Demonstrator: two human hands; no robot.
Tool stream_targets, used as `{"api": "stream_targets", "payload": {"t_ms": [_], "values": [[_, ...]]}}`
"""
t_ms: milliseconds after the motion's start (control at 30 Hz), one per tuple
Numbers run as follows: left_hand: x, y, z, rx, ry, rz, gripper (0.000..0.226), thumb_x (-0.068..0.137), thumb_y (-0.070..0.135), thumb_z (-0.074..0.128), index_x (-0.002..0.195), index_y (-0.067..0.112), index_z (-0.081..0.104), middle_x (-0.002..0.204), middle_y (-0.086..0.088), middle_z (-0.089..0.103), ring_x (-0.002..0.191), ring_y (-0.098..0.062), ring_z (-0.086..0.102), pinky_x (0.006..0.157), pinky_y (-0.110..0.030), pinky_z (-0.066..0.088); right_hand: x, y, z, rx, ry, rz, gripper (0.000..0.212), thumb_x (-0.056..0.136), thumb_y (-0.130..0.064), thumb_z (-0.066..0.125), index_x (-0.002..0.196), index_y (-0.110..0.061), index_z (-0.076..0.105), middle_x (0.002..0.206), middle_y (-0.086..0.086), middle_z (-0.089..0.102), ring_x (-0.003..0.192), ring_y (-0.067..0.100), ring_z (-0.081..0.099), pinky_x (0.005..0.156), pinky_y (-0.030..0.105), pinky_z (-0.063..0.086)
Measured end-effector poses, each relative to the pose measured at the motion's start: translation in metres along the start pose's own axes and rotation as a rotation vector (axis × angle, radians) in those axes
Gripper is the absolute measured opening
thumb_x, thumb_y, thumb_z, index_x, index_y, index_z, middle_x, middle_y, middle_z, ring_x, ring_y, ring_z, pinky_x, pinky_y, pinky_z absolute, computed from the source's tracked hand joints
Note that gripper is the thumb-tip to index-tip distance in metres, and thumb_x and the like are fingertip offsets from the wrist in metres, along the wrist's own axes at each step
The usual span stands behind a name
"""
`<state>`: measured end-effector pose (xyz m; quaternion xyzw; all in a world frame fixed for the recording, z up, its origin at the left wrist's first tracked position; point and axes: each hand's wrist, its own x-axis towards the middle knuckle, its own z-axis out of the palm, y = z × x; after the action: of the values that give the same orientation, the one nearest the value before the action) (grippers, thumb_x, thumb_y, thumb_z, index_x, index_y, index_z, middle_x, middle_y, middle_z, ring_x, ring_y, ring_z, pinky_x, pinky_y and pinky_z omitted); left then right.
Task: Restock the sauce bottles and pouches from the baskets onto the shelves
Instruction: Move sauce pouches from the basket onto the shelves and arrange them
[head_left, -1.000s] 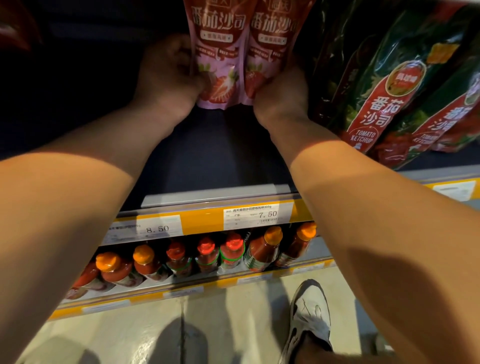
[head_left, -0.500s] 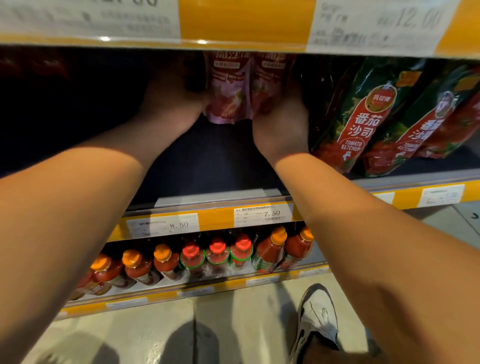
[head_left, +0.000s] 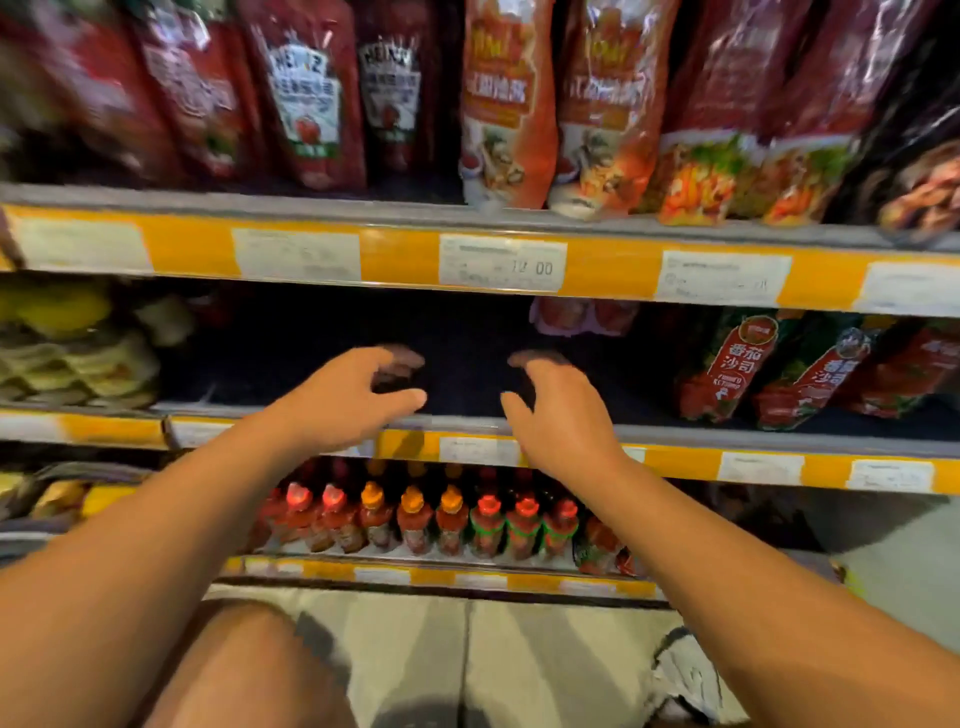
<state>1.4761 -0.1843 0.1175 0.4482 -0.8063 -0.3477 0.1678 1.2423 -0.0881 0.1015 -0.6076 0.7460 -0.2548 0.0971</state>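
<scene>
A price tag (head_left: 502, 262) (reading 12.00) above pale floor (head_left: 519, 649) and a shoe (head_left: 691, 675).

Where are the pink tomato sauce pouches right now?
In the head view the pink pouches stand at the back of the middle shelf, right of centre, beside the green ketchup pouches and beyond both empty hands.

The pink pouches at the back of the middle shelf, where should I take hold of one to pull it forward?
Probably the bottom corners of a pink pouch, coming straight in from the front under the upper shelf edge. Only the lower ends show; the tops are hidden behind that edge. Both the left hand and right hand are empty.
</scene>
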Motion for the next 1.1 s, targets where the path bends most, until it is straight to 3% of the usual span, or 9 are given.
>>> {"api": "stream_targets", "payload": {"t_ms": [100, 200, 300, 433, 733, 800, 900, 1000, 1100], "values": [[-0.064, -0.018, -0.031, 0.029, 0.087, 0.007, 0.042, 0.094, 0.042, 0.07, 0.135, 0.039, 0.06, 0.139, 0.017, 0.059, 0.133, -0.002, 0.052, 0.106, -0.03, 0.046, -0.023, -0.036, 0.012, 0.063, -0.201, -0.186, 0.051, 0.102, -0.042, 0.059, 0.148, -0.025, 0.047, 0.147, -0.002, 0.047, 0.132, 0.02, 0.051, 0.106, 0.039, 0.045], [-0.124, -0.032, -0.049, 0.01, 0.194, -0.007, 0.04, 0.096, 0.043, 0.067, 0.135, 0.044, 0.059, 0.14, 0.024, 0.056, 0.133, 0.004, 0.048, 0.105, -0.029, 0.046, -0.046, -0.068, 0.019, 0.076, -0.274, -0.303, 0.056, 0.102, -0.048, 0.057, 0.152, -0.027, 0.043, 0.153, -0.008, 0.041, 0.139, 0.015, 0.044, 0.113, 0.035, 0.04], [-0.174, -0.041, -0.06, -0.023, 0.285, -0.027, 0.04, 0.097, 0.036, 0.068, 0.136, 0.043, 0.059, 0.139, 0.025, 0.056, 0.132, 0.003, 0.048, 0.11, -0.032, 0.043, -0.062, -0.098, 0.022, 0.07, -0.302, -0.365, 0.057, 0.102, -0.051, 0.055, 0.153, -0.03, 0.04, 0.155, -0.01, 0.04, 0.14, 0.013, 0.043, 0.111, 0.035, 0.042], [-0.242, -0.056, -0.074, -0.064, 0.383, -0.092, 0.039, 0.097, 0.036, 0.069, 0.134, 0.045, 0.06, 0.136, 0.028, 0.056, 0.124, 0.007, 0.051, 0.103, -0.028, 0.047, -0.075, -0.14, 0.023, 0.097, -0.291, -0.456, 0.054, 0.101, -0.053, 0.055, 0.15, -0.034, 0.043, 0.152, -0.014, 0.042, 0.137, 0.008, 0.044, 0.105, 0.023, 0.036], [-0.4, -0.147, -0.091, -0.141, 0.606, -0.358, 0.034, 0.093, 0.046, 0.071, 0.126, 0.047, 0.064, 0.131, 0.034, 0.058, 0.122, 0.015, 0.051, 0.1, -0.022, 0.044, -0.106, -0.265, 0.063, 0.131, -0.411, -0.65, 0.05, 0.1, -0.049, 0.061, 0.146, -0.034, 0.048, 0.146, -0.012, 0.048, 0.127, 0.011, 0.051, 0.092, 0.024, 0.038], [-0.428, -0.172, -0.089, -0.147, 0.651, -0.438, 0.039, 0.088, 0.051, 0.068, 0.125, 0.041, 0.066, 0.131, 0.03, 0.061, 0.123, 0.009, 0.054, 0.102, -0.028, 0.045, -0.116, -0.292, 0.081, 0.095, -0.459, -0.698, 0.053, 0.1, -0.051, 0.059, 0.149, -0.035, 0.046, 0.15, -0.011, 0.045, 0.127, 0.011, 0.051, 0.093, 0.024, 0.037], [-0.461, -0.213, -0.081, -0.133, 0.707, -0.595, 0.035, 0.093, 0.037, 0.072, 0.127, 0.032, 0.066, 0.131, 0.014, 0.065, 0.123, -0.007, 0.059, 0.104, -0.038, 0.048, -0.132, -0.329, 0.111, 0.07, -0.549, -0.727, 0.059, 0.1, -0.053, 0.058, 0.153, -0.033, 0.04, 0.156, -0.01, 0.04, 0.137, 0.013, 0.046, 0.101, 0.027, 0.038], [-0.482, -0.247, -0.065, -0.204, 0.775, -0.784, 0.029, 0.091, 0.017, 0.074, 0.119, 0.023, 0.068, 0.119, 0.005, 0.068, 0.115, -0.017, 0.064, 0.095, -0.033, 0.048, -0.147, -0.357, 0.144, 0.065, -0.65, -0.707, 0.062, 0.099, -0.052, 0.06, 0.154, -0.029, 0.041, 0.155, -0.004, 0.042, 0.138, 0.018, 0.047, 0.105, 0.033, 0.04], [-0.491, -0.269, -0.047, -0.326, 0.803, -0.938, 0.02, 0.089, 0.015, 0.075, 0.104, 0.025, 0.067, 0.104, 0.006, 0.068, 0.103, -0.019, 0.067, 0.086, -0.033, 0.05, -0.163, -0.375, 0.177, 0.063, -0.762, -0.649, 0.061, 0.1, -0.047, 0.061, 0.154, -0.026, 0.043, 0.157, 0.0, 0.042, 0.138, 0.022, 0.047, 0.107, 0.038, 0.043]]}}
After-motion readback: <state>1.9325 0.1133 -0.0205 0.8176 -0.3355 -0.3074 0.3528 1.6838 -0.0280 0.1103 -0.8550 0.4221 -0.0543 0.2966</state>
